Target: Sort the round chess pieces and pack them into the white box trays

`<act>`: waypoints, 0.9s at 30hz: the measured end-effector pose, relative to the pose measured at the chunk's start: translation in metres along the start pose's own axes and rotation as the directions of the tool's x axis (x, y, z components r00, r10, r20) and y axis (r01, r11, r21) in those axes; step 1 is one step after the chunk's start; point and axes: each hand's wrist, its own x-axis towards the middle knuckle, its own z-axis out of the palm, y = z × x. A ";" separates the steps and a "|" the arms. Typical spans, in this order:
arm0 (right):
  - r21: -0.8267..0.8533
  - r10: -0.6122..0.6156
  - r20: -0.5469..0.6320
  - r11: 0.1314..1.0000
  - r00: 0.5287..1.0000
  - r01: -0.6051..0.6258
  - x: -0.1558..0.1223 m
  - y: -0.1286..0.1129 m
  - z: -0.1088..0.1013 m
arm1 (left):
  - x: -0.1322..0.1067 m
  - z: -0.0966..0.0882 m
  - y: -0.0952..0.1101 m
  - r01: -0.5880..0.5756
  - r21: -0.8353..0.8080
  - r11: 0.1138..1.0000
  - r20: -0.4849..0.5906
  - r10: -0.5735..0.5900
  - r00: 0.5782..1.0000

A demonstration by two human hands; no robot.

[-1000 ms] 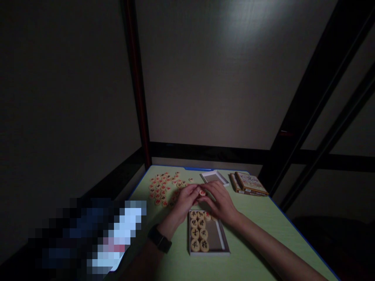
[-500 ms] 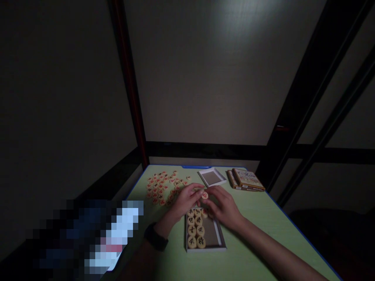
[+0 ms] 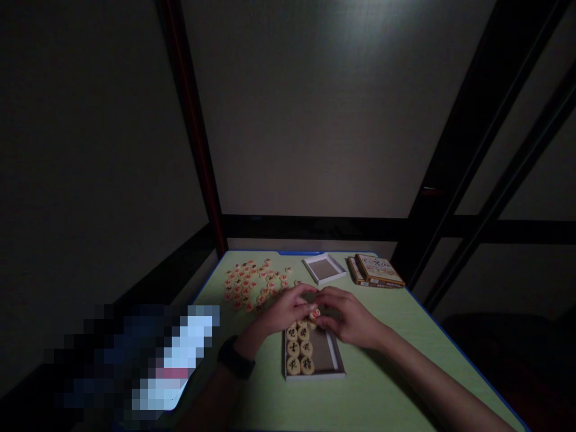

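A round, pale Chinese chess piece with a red character (image 3: 314, 313) is between the fingertips of both hands. My left hand (image 3: 288, 309) comes in from the left, its thumb tip against the piece. My right hand (image 3: 344, 312) curls its thumb and fingers round the piece's other side. Just below lies a shallow open box (image 3: 324, 354), with black-lettered pieces (image 3: 293, 348) in two columns along its left side. The hands hide the box's far edge and the pieces there.
Many loose pieces (image 3: 245, 285) with red or black characters lie at the back left of the green table (image 3: 382, 390). An open box lid or tray (image 3: 324, 269) is at the back. Flat printed boxes (image 3: 380, 270) are stacked at the back right. A blurred bright patch (image 3: 180, 354) is on the left.
Both hands have come lower and nearer the box with the red-lettered piece, now over its far end. The view has shifted slightly.
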 end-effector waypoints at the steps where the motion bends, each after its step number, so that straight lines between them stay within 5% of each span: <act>1: -0.014 0.000 0.023 1.000 1.000 0.000 0.000 -0.002 -0.001 | 0.000 0.000 0.000 0.007 0.006 1.000 0.008 -0.007 1.000; 9: -0.060 0.019 0.108 0.998 0.994 -0.012 -0.001 -0.010 -0.004 | -0.001 -0.003 0.003 0.017 0.070 0.997 0.039 -0.020 0.999; 15: -0.191 0.078 0.149 0.980 0.986 -0.049 0.000 -0.014 -0.009 | 0.000 -0.005 0.005 0.007 0.077 0.997 -0.010 -0.006 1.000; 18: -0.268 0.144 0.259 0.961 0.955 -0.073 0.001 -0.022 -0.014 | 0.004 -0.007 0.004 -0.001 0.104 0.995 -0.087 0.010 0.996; 22: -0.369 0.203 0.394 0.928 0.896 -0.048 0.000 -0.030 -0.011 | 0.006 -0.007 0.004 0.002 0.314 0.949 -0.240 0.077 0.968; 27: -0.481 0.330 0.438 0.872 0.836 -0.092 0.000 -0.032 0.002 | -0.001 -0.003 0.013 0.087 0.634 0.769 -0.306 0.145 0.941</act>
